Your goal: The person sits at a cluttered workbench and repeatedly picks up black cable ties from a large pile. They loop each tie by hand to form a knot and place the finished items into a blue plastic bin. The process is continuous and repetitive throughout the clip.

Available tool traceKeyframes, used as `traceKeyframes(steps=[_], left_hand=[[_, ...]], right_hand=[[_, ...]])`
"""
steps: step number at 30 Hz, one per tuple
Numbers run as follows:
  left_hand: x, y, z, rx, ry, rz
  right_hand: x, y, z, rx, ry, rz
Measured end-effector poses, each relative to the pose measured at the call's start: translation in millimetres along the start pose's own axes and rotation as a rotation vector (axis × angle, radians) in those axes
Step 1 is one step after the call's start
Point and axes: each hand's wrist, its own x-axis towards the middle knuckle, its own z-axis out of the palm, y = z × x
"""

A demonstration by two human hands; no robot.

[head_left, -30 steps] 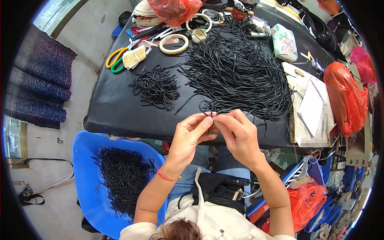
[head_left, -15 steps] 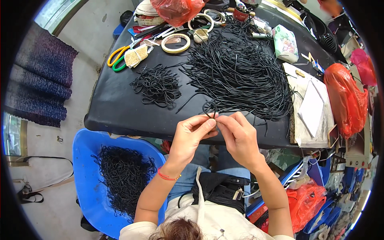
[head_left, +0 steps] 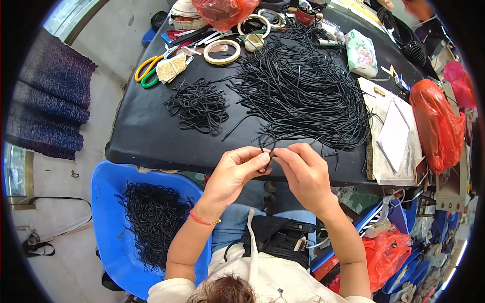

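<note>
Centrally, just below the middle of the frame, one thin black cord (head_left: 273, 143) is bent into a small loop between the person's two hands, above the near edge of the table. Two heaps of similar cord lie on the dark table (head_left: 146, 144): one large spread of long strands (head_left: 303, 96) at upper centre and right, and one small heap of looped cords (head_left: 198, 107) left of centre. One more tangled mass (head_left: 151, 222) sits inside a blue tub (head_left: 101, 212) at lower left; its strands are too many to count.

Both grips are nearly closed: the left hand (head_left: 237, 171) pinches the cord between thumb and fingers, and the right hand (head_left: 305, 174) does likewise just beside it, fingertips almost meeting. Fingers cover part of the cord, so whether it is knotted cannot be told.

Farther out, one pair of scissors (head_left: 146, 66), with an orange and a green handle, lies at upper left beside one tied beige bundle (head_left: 172, 68). Near them rests one pale tape ring (head_left: 222, 61). One floral packet (head_left: 361, 54) stands at upper right, above one whitish board (head_left: 373, 101) carrying a white sheet (head_left: 394, 139).
</note>
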Motion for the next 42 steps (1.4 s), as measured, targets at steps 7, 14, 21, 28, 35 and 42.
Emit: traceKeyframes(steps=[7,14,21,28,35,42], left_hand=[[-4,3,-5,0.473,0.059,0.122],[-13,2,3,1.094,-0.180,0.451],[-14,5,11,0.170,-0.060,0.096],[-11,-6,5,0.184,0.027,0.177],[-8,-18,6,0.145,0.088,0.301],[-10,-22,12,0.023,0.129,0.321]], right_hand=[[-8,1,-6,0.034,-0.045,0.086],[18,-1,-28,0.089,-0.195,0.004],[-7,-1,-6,0.373,-0.123,0.267],[-16,-23,-4,0.346,-0.116,0.380],[-10,-19,-13,1.203,-0.259,0.798],[-15,-23,4,0.672,-0.040,0.694]])
